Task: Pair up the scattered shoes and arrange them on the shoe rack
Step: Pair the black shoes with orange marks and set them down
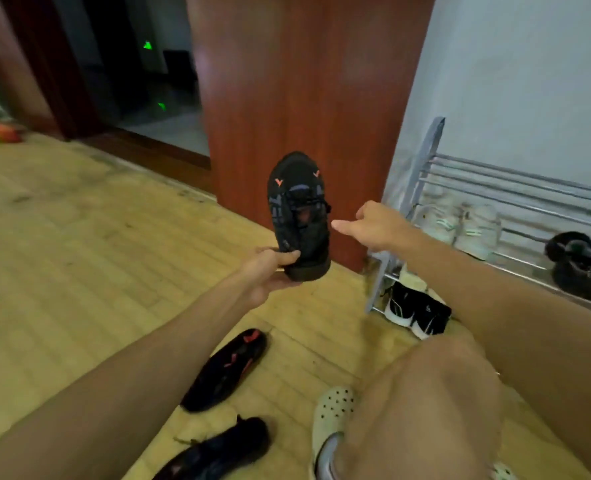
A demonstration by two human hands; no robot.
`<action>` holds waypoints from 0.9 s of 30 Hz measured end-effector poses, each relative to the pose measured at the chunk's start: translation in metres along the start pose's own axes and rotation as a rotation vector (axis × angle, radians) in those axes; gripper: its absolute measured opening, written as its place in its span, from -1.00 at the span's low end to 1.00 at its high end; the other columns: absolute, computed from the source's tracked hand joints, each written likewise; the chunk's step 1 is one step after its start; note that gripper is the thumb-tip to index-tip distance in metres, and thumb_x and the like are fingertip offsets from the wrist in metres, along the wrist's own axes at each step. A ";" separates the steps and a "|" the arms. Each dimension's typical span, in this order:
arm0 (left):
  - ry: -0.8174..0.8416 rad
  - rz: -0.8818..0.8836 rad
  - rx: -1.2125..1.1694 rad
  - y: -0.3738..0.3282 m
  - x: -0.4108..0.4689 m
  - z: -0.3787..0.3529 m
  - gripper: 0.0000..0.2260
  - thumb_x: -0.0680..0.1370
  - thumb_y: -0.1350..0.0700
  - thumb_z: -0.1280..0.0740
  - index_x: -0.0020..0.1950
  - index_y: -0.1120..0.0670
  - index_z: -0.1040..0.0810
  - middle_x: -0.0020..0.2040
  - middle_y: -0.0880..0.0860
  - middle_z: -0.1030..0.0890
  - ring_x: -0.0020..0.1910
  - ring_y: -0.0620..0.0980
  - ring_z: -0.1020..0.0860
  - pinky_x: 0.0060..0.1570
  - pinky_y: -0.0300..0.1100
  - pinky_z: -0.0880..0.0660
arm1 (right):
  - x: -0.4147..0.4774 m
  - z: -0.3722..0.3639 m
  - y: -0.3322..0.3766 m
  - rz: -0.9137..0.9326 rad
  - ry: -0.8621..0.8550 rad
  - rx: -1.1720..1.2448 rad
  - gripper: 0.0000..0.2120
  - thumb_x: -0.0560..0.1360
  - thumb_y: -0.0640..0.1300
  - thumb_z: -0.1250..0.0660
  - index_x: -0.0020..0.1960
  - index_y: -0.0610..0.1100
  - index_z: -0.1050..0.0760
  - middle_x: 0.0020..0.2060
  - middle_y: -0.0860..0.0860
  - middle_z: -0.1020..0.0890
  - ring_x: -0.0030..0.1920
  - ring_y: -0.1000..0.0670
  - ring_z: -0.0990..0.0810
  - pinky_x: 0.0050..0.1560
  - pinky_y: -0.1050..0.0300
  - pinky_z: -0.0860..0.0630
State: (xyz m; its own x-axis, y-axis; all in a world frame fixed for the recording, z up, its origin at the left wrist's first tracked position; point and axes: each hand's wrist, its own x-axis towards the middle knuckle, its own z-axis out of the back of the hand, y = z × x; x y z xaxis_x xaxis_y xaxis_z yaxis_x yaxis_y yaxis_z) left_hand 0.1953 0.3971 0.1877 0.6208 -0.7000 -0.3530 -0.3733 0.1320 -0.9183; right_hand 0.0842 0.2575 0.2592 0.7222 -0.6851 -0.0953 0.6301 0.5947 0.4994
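My left hand (pixel 273 268) grips the heel of a black sneaker with orange marks (pixel 297 213), holding it upright in front of the wooden door. Just right of that sneaker is my right hand (pixel 370 225), empty, thumb stretched toward the shoe and fingers loosely curled. Two black shoes lie on the floor below: one with red marks (pixel 226 370) and another (pixel 218 452) near the bottom edge. The metal shoe rack (pixel 515 195) stands against the right wall. It holds a pale pair (pixel 460 226), black fuzzy shoes (pixel 581 265) and a black-and-white pair (pixel 415 310) on the lowest level.
A reddish wooden door (pixel 304 98) stands beside the rack, with a dark doorway (pixel 141 64) to its left. My knee (pixel 425 393) and a pale perforated clog on my foot (pixel 332 414) fill the lower right. Wooden floor (pixel 79 237) stretches left.
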 end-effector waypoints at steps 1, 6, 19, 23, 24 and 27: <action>0.001 0.001 -0.017 0.006 -0.002 0.014 -0.78 0.53 0.26 -0.34 0.17 0.21 -0.53 0.13 0.14 -0.61 0.04 0.17 -0.61 0.08 0.05 -0.57 | 0.002 -0.019 0.008 -0.024 0.077 0.104 -0.57 0.52 0.19 -0.27 -0.13 -0.22 -0.43 -0.22 -0.10 -0.52 -0.21 -0.10 -0.53 -0.02 -0.06 -0.59; -0.020 0.002 0.072 0.040 -0.007 0.078 -0.73 0.54 0.26 -0.31 0.25 0.22 -0.51 0.11 0.14 -0.64 -0.01 0.10 -0.65 0.06 -0.02 -0.58 | 0.010 -0.101 0.030 -0.068 0.371 0.512 -0.58 0.55 0.02 -0.31 0.33 -0.16 -0.45 0.17 -0.09 -0.57 0.01 -0.12 -0.62 0.03 0.01 -0.60; 0.029 0.264 0.157 0.166 -0.011 0.137 -0.77 0.53 0.03 -0.35 0.14 0.09 -0.57 0.07 0.05 -0.68 0.06 0.00 -0.63 0.09 -0.11 -0.57 | 0.003 -0.248 -0.019 -0.368 0.604 0.639 -0.72 0.50 -0.27 -0.38 0.20 -0.24 -0.52 0.09 -0.18 -0.64 -0.05 -0.17 -0.66 -0.23 0.03 -0.63; -0.012 0.441 0.056 0.215 -0.017 0.164 -0.71 0.48 0.24 -0.40 0.19 0.18 -0.55 0.13 0.14 -0.64 0.04 0.09 -0.61 0.12 -0.01 -0.55 | -0.011 -0.290 -0.020 -0.281 0.789 0.451 -0.73 0.57 -0.18 -0.29 0.25 -0.19 -0.51 0.16 -0.11 -0.62 0.09 -0.14 -0.63 0.01 0.00 -0.62; -0.027 0.493 0.011 0.229 -0.020 0.171 -0.69 0.47 0.28 -0.40 0.21 0.19 -0.54 0.13 0.15 -0.64 0.07 0.11 -0.60 0.12 -0.01 -0.56 | -0.013 -0.300 -0.023 -0.263 0.834 0.402 -0.71 0.60 -0.16 -0.24 0.29 -0.19 -0.47 0.18 -0.08 -0.59 0.14 -0.15 -0.60 0.10 -0.01 -0.58; -0.153 0.596 -0.049 0.267 -0.031 0.189 -0.63 0.44 0.35 -0.40 0.25 0.24 -0.50 0.13 0.21 -0.63 0.10 0.18 -0.60 0.07 -0.02 -0.57 | -0.016 -0.327 -0.036 -0.225 0.807 0.241 -0.68 0.62 -0.13 -0.17 0.35 -0.15 -0.43 0.21 -0.09 -0.56 0.20 -0.13 -0.57 0.14 0.01 -0.54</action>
State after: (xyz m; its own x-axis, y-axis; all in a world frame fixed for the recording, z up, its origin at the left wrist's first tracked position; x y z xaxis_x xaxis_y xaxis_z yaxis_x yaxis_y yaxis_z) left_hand 0.2068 0.5863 -0.0809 0.3863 -0.4064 -0.8280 -0.7156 0.4343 -0.5470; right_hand 0.1434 0.3841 -0.0385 0.6265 -0.2139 -0.7495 0.7707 0.3134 0.5548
